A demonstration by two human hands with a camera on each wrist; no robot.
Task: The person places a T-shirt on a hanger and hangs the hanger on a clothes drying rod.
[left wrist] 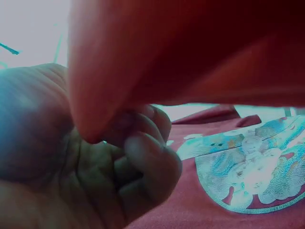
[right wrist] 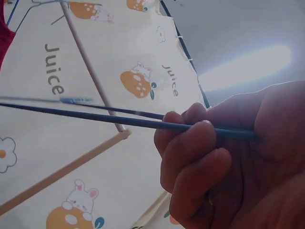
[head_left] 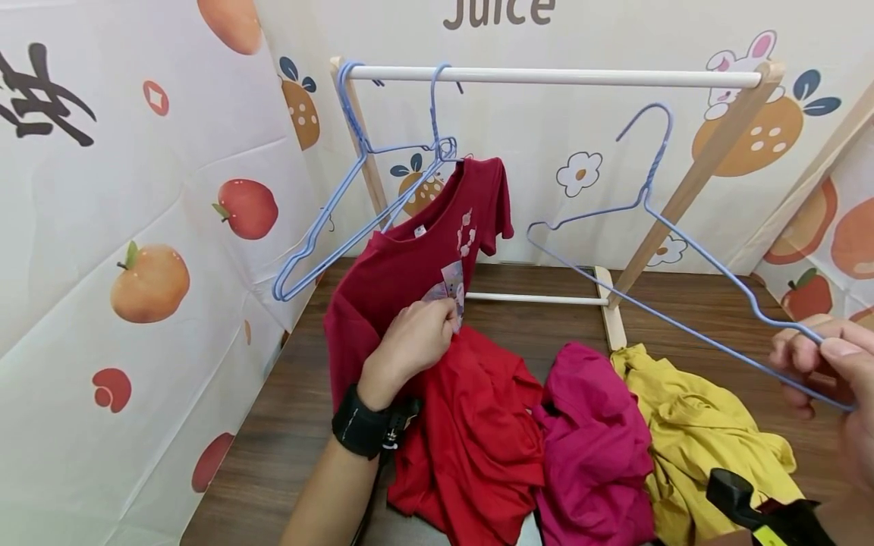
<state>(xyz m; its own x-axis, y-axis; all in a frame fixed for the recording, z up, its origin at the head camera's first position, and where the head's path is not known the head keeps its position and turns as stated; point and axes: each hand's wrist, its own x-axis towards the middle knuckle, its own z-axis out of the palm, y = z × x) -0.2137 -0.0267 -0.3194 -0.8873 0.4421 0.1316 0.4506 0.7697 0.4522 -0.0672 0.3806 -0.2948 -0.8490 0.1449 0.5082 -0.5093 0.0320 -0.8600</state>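
Observation:
My left hand [head_left: 416,337] is in front of a dark red printed T-shirt [head_left: 410,265], at the top of a bright red garment [head_left: 485,432]. Curled fingers grip red cloth [left wrist: 109,57] in the left wrist view, apparently that bright red garment; the exact grip is partly hidden. At the right, my right hand [head_left: 833,364] holds one corner of a blue wire hanger [head_left: 703,250], its hook up and nothing on it. The right wrist view has that hanger's wires [right wrist: 143,123] between thumb and fingers. The dark red T-shirt hangs on a blue hanger [head_left: 435,106] on the rack.
The rack has a white top rail [head_left: 580,76] and wooden legs [head_left: 703,174]. Bare blue hangers [head_left: 321,220] hang at its left end. A magenta garment [head_left: 594,447] and a yellow garment [head_left: 710,440] lie crumpled on the dark wooden table [head_left: 273,455].

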